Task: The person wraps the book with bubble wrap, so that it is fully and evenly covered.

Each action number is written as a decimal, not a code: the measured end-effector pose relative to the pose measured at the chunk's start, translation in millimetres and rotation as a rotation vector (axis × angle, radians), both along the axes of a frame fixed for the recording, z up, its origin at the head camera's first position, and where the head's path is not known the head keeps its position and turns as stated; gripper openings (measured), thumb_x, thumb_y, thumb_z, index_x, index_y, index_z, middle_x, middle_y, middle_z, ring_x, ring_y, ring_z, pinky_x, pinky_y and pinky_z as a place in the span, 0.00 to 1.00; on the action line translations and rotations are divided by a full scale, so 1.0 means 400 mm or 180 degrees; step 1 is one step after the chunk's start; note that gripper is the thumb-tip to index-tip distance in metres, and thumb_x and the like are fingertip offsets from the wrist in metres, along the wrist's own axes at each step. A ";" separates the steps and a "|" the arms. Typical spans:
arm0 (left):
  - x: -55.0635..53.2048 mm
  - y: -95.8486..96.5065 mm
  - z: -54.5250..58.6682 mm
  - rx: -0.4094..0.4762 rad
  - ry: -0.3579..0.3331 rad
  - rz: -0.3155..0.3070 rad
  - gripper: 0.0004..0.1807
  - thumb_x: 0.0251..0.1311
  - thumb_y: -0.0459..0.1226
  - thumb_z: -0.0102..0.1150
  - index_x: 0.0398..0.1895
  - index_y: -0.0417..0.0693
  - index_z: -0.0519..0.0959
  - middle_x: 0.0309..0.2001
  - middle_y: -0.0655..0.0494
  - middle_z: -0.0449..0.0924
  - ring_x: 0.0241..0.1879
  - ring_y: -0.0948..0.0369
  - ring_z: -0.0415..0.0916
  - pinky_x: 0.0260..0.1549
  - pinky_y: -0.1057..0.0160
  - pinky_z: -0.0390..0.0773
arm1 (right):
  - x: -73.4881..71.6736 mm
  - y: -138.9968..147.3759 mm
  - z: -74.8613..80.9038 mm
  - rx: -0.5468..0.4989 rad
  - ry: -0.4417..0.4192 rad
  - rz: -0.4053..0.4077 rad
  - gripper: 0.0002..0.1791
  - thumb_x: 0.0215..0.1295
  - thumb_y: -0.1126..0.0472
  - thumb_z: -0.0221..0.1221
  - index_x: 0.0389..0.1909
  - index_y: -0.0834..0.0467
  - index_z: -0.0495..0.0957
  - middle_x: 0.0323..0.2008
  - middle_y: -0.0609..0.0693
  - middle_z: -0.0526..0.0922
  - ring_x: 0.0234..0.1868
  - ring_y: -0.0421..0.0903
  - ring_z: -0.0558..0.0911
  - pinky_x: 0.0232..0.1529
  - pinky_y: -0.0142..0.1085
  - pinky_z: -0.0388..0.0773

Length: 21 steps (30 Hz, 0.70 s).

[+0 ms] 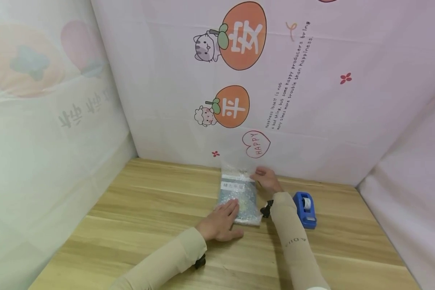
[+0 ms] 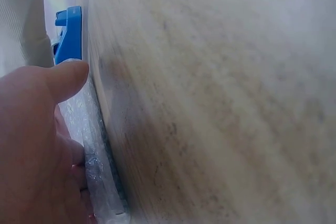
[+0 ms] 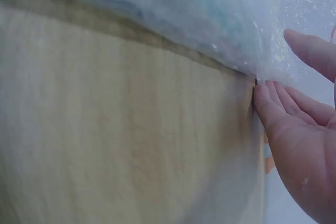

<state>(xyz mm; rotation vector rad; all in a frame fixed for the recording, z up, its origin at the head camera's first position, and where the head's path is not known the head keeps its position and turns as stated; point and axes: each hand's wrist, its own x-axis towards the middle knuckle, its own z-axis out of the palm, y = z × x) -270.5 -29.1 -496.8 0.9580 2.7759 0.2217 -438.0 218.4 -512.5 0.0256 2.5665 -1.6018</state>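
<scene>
A flat bluish item, perhaps a book, lies on the wooden table in clear bubble wrap [image 1: 247, 201]; a pale label strip with characters shows through near its far end. My left hand [image 1: 222, 221] rests on the near left part of the wrapped item, fingers stretched over it and thumb spread toward the table. At the far right corner is my right hand [image 1: 268, 179]. In the right wrist view its fingers [image 3: 289, 103] reach under the edge of the wrap [image 3: 210, 19], and the thumb stands apart from them. The wrap's loose far end rises against the back curtain.
A blue tape dispenser [image 1: 305, 210] with a roll of tape stands to the right, beside the right forearm. Behind the table [image 1: 159, 201] hangs a printed white curtain [image 1: 174, 100], with more white cloth at both sides.
</scene>
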 end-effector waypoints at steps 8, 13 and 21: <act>0.001 -0.001 0.012 -0.0026 0.0012 -0.0012 0.50 0.76 0.64 0.46 0.86 0.41 0.50 0.87 0.47 0.43 0.87 0.53 0.43 0.85 0.54 0.50 | -0.002 -0.012 0.005 -0.0446 0.0017 -0.0200 0.39 0.74 0.61 0.63 0.80 0.65 0.59 0.75 0.67 0.70 0.76 0.62 0.71 0.79 0.53 0.69; -0.002 -0.002 0.008 -0.0032 0.0013 -0.0016 0.50 0.76 0.64 0.46 0.86 0.41 0.49 0.87 0.48 0.42 0.87 0.53 0.42 0.85 0.55 0.50 | -0.016 -0.010 0.016 -0.0248 0.0233 -0.0150 0.37 0.72 0.60 0.66 0.78 0.64 0.64 0.72 0.66 0.75 0.72 0.63 0.75 0.75 0.55 0.73; 0.000 -0.002 0.012 -0.0006 -0.0025 -0.0017 0.50 0.76 0.64 0.47 0.86 0.41 0.49 0.87 0.47 0.43 0.87 0.52 0.43 0.85 0.54 0.50 | -0.026 -0.016 0.054 0.0442 0.0659 0.0068 0.31 0.72 0.55 0.68 0.72 0.58 0.73 0.66 0.59 0.80 0.65 0.60 0.79 0.70 0.56 0.77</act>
